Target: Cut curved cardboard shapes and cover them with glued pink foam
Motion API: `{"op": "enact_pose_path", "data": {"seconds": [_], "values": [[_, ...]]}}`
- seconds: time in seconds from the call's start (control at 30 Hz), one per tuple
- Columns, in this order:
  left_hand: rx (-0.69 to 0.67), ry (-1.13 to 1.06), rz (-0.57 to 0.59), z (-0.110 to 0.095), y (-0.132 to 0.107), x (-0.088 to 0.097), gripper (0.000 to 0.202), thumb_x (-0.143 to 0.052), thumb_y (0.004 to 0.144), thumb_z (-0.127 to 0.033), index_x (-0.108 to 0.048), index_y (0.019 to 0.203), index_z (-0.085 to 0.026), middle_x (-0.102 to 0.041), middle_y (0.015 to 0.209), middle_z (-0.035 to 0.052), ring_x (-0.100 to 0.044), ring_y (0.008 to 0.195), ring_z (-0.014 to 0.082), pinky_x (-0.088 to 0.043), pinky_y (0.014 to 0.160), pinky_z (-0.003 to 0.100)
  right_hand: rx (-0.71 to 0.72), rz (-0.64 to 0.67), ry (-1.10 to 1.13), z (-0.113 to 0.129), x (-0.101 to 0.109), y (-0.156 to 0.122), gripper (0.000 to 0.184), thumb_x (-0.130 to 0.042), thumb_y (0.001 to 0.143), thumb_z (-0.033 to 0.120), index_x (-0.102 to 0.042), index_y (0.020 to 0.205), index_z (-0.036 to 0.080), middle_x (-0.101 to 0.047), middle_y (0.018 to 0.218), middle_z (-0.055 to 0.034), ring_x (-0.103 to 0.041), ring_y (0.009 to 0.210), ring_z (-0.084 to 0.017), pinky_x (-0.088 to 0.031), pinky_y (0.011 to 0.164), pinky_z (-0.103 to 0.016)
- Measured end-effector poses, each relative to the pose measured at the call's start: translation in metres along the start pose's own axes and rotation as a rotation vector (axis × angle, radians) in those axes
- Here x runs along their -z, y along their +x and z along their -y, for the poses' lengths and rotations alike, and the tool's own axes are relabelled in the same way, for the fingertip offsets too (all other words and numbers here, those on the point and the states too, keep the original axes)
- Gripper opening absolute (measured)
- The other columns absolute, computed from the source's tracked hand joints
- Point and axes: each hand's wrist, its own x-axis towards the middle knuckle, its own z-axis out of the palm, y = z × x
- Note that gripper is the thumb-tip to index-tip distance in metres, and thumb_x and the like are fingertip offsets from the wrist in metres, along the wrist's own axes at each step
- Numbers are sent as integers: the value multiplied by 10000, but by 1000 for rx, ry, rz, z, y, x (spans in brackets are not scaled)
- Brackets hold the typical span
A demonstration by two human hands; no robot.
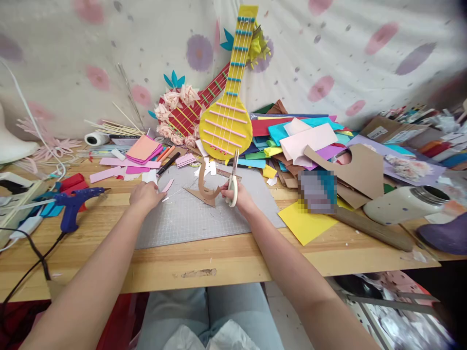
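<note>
My right hand (239,195) is closed around the white handles of a pair of scissors (233,177), blades pointing up and away. The same hand also pinches a curved brown cardboard piece (205,190) that stands over the grey cutting mat (189,218). My left hand (145,195) rests knuckles-up on the mat's left edge with fingers curled down. It sits next to a small pink paper strip (168,185) and a thin stick; whether it grips anything I cannot make out.
A yellow paper guitar (228,121) and a red one lean on the back wall. A blue glue gun (73,204) lies left with its cord. Coloured paper and cardboard (361,167) pile up right, beside a yellow sheet (304,224) and a white jar (404,204).
</note>
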Motion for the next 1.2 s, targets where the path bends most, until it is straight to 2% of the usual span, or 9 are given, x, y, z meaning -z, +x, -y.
{"op": "enact_pose_path", "data": {"seconds": [0.2, 0.37, 0.47, 0.57, 0.67, 0.77, 0.93, 1.1, 1.2], "values": [[33, 108, 125, -5, -1, -1, 185, -508, 803, -296, -604, 889, -163, -624, 1044, 161, -579, 993, 320, -457, 786, 413, 3, -22, -11, -6, 1, 4, 263, -582, 528, 218, -428, 739, 192, -613, 712, 3, -501, 546, -102, -364, 496, -242], [-75, 36, -83, -4, -1, 8, 262, -486, 806, -272, -601, 969, -102, -628, 975, 187, -570, 994, 330, -440, 823, 434, 51, -51, -296, -15, 2, 9, 224, -590, 564, 217, -449, 738, 198, -634, 756, -5, -555, 645, -138, -414, 595, -276], [-115, -175, -217, -7, 2, 14, 252, -488, 804, -280, -610, 952, -116, -634, 911, 147, -571, 976, 300, -430, 847, 424, 93, -58, -496, -17, -1, 7, 248, -631, 600, 284, -462, 765, 208, -641, 802, -8, -576, 717, -167, -418, 658, -306], [-108, -722, -242, -22, 2, 13, 183, -502, 801, -275, -611, 894, -162, -628, 813, 68, -606, 817, 201, -465, 780, 346, 97, -85, -653, -16, -2, 3, 273, -645, 622, 337, -467, 790, 216, -634, 807, -14, -571, 723, -183, -408, 664, -321], [-7, -1420, -70, -44, -7, 5, 161, -536, 793, -274, -609, 873, -154, -595, 704, 11, -586, 639, 115, -481, 692, 276, 109, -85, -617, -17, -1, 3, 327, -675, 608, 359, -448, 797, 218, -622, 778, -5, -566, 708, -174, -410, 660, -314], [-33, -1744, 241, -66, -26, -6, 132, -583, 777, -216, -628, 871, -135, -596, 675, 5, -581, 635, 91, -482, 695, 246, 129, -70, -437, -19, -2, 6, 382, -697, 598, 416, -443, 795, 210, -599, 744, 8, -549, 657, -146, -414, 627, -293], [-125, -1771, 580, -95, -50, -15, 155, -599, 788, -231, -638, 880, -113, -609, 693, 21, -593, 652, 101, -488, 707, 264, 102, 13, -177, -18, -4, 7, 463, -745, 532, 467, -429, 740, 199, -538, 628, 36, -495, 541, -104, -382, 524, -256], [-202, -1722, 615, -109, -49, -16, 171, -621, 768, -257, -646, 870, -121, -613, 733, 28, -596, 705, 110, -476, 772, 293, 70, 1, -105, -10, -2, 4, 452, -749, 521, 460, -437, 716, 198, -510, 565, 46, -469, 501, -99, -356, 482, -248], [-300, -1532, 530, -107, -40, -23, 239, -623, 752, -333, -642, 895, -143, -631, 825, 43, -593, 797, 141, -447, 840, 334, 47, 3, -50, -6, 4, 3, 445, -753, 505, 442, -436, 699, 197, -510, 540, 43, -448, 480, -95, -328, 461, -245]]}}
